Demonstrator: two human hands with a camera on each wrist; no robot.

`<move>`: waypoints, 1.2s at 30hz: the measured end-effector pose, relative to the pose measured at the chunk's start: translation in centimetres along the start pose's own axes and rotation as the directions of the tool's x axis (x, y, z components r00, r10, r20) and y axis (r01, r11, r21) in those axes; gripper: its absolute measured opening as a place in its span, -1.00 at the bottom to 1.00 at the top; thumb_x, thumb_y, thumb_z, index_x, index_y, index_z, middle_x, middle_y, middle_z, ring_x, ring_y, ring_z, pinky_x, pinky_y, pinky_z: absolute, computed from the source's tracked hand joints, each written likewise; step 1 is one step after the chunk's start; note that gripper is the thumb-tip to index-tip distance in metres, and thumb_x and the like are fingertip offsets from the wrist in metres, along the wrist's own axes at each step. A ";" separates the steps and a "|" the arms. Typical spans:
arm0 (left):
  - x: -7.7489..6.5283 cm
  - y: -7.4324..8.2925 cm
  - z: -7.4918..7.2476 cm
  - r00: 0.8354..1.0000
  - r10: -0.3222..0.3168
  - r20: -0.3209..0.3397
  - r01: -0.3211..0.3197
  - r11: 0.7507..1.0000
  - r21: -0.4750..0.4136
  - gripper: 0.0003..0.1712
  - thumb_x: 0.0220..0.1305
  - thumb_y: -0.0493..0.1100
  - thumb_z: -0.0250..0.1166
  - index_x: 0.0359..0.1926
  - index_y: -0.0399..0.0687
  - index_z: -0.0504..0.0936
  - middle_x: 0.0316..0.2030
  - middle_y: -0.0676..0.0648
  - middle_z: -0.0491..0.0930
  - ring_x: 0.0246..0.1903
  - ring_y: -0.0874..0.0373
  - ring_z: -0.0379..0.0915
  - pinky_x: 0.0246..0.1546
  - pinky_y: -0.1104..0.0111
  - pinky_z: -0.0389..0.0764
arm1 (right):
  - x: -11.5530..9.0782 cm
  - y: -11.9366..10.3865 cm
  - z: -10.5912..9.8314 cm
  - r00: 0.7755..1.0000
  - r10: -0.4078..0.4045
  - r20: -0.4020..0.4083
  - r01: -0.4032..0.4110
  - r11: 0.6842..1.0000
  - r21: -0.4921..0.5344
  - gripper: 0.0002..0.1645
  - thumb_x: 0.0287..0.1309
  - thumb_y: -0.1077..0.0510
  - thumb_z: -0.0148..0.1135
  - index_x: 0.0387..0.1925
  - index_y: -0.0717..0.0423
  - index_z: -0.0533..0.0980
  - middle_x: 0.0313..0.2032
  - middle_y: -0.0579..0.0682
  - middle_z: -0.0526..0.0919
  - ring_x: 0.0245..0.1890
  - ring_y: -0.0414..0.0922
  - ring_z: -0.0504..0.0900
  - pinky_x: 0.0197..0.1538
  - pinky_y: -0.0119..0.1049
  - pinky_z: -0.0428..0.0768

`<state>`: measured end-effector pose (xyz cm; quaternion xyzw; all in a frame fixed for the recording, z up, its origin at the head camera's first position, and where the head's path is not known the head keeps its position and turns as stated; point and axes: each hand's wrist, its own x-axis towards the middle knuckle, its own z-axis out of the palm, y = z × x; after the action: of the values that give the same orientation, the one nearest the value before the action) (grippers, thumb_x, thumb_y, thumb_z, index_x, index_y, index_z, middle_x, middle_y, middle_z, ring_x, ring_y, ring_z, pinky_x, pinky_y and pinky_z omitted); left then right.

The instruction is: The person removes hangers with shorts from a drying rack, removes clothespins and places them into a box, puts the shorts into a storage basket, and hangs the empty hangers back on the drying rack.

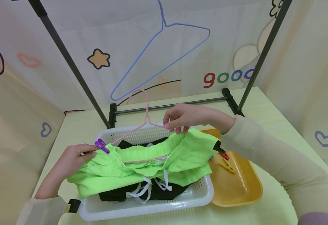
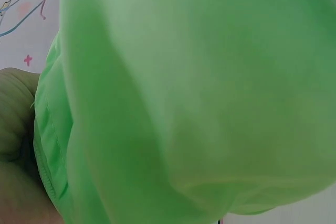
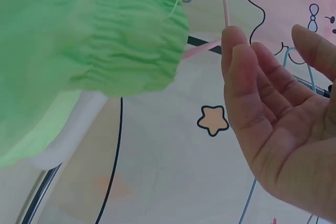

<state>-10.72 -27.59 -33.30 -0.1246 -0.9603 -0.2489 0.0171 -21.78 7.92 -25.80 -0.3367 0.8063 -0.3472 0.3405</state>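
Spreading between left hand (image 1: 75, 159) and right hand (image 1: 187, 116), the green shorts (image 1: 102, 170) seem light and soft, best held by the waistband (image 1: 149, 152); left pinches them, right the pink hanger (image 1: 147, 104).

Seemingly a curtained laundry booth: cartoon sheets (image 1: 76, 25) wall in a desk (image 1: 76, 128) bearing a rack (image 1: 76, 72) and basket (image 1: 180, 204) of clothes (image 1: 135, 153)

Pale patterned backdrop (image 1: 135, 34) behind a greenish table (image 1: 266, 117)
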 end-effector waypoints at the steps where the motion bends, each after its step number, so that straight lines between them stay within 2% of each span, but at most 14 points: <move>1: 0.0 0.0 0.0 1.000 0.003 0.000 -0.003 1.000 -0.001 -0.75 0.03 -0.35 0.24 -0.19 -0.26 0.62 -0.27 -0.21 0.63 -0.29 -0.07 0.53 -0.36 0.32 0.49 | 0.2 -0.2 0.1 1.000 -0.006 0.005 0.006 1.000 -0.001 -0.82 0.18 0.11 0.04 -0.26 0.13 0.44 -0.42 0.02 0.53 -0.48 -0.02 0.50 -0.45 -0.29 0.52; 4: 0.1 0.1 -0.1 1.000 0.010 0.003 -0.010 1.000 -0.003 -0.75 0.04 -0.35 0.24 -0.19 -0.27 0.62 -0.27 -0.22 0.63 -0.27 -0.08 0.53 -0.34 0.28 0.50 | 0.7 -0.6 0.4 1.000 -0.016 0.019 0.016 1.000 -0.008 -0.83 0.18 0.10 0.03 -0.26 0.11 0.44 -0.41 0.00 0.53 -0.46 0.00 0.49 -0.47 -0.31 0.49; 11: 0.2 0.0 -0.1 1.000 0.002 0.018 -0.002 1.000 -0.006 -0.75 0.04 -0.35 0.23 -0.18 -0.28 0.61 -0.25 -0.22 0.62 -0.24 -0.10 0.53 -0.32 0.26 0.51 | 1.8 -1.3 1.1 0.999 -0.029 0.033 0.030 0.999 -0.036 -0.82 0.18 0.09 0.03 -0.26 0.10 0.44 -0.40 -0.04 0.55 -0.50 -0.17 0.49 -0.45 -0.29 0.49; 17: 0.4 -0.1 -0.2 1.000 -0.008 0.022 0.008 1.000 -0.016 -0.74 0.05 -0.33 0.24 -0.18 -0.26 0.61 -0.24 -0.21 0.62 -0.26 -0.06 0.52 -0.36 0.35 0.48 | 2.7 -1.4 1.5 0.997 -0.064 0.036 0.065 0.997 -0.029 -0.80 0.19 0.09 0.02 -0.25 0.12 0.44 -0.39 -0.03 0.55 -0.48 -0.15 0.52 -0.40 -0.21 0.53; 24: 0.3 -0.1 -0.3 0.999 -0.025 0.033 0.026 0.999 -0.035 -0.74 0.07 -0.29 0.23 -0.16 -0.21 0.61 -0.22 -0.19 0.62 -0.23 -0.04 0.50 -0.36 0.38 0.46 | 3.4 -2.2 2.0 0.994 -0.093 0.050 0.094 0.995 -0.017 -0.79 0.18 0.10 0.03 -0.19 0.13 0.44 -0.45 -0.04 0.56 -0.47 -0.13 0.55 -0.41 -0.28 0.54; 28: 0.2 -0.1 -0.4 0.999 -0.011 0.035 0.012 0.999 -0.041 -0.74 0.08 -0.30 0.22 -0.15 -0.19 0.61 -0.21 -0.16 0.62 -0.25 0.05 0.49 -0.37 0.42 0.46 | 4.0 -2.7 2.5 0.992 -0.110 0.055 0.111 0.994 -0.019 -0.79 0.19 0.09 0.03 -0.18 0.09 0.44 -0.43 -0.04 0.56 -0.45 -0.13 0.56 -0.38 -0.25 0.56; 32: 0.1 -0.1 -0.4 0.999 -0.010 0.047 0.013 0.998 -0.056 -0.75 0.11 -0.29 0.20 -0.14 -0.18 0.60 -0.19 -0.15 0.61 -0.30 0.17 0.46 -0.38 0.45 0.46 | 4.8 -3.1 3.0 0.987 -0.145 0.064 0.146 0.989 -0.018 -0.79 0.19 0.10 0.03 -0.18 0.10 0.44 -0.47 -0.04 0.54 -0.47 -0.14 0.55 -0.42 -0.32 0.54; 36: 0.0 -0.1 -0.4 0.998 -0.015 0.055 0.019 0.998 -0.064 -0.75 0.12 -0.31 0.18 -0.13 -0.18 0.59 -0.18 -0.15 0.60 -0.32 0.20 0.44 -0.38 0.45 0.46 | 5.6 -3.5 3.6 0.984 -0.166 0.067 0.167 0.986 -0.010 -0.78 0.18 0.11 0.04 -0.17 0.12 0.45 -0.47 -0.04 0.55 -0.48 -0.14 0.55 -0.43 -0.34 0.54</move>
<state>-10.77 -27.85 -32.94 -0.1237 -0.9529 -0.2763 -0.0153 -20.93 0.50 -26.71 -0.4170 0.7664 -0.3567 0.3339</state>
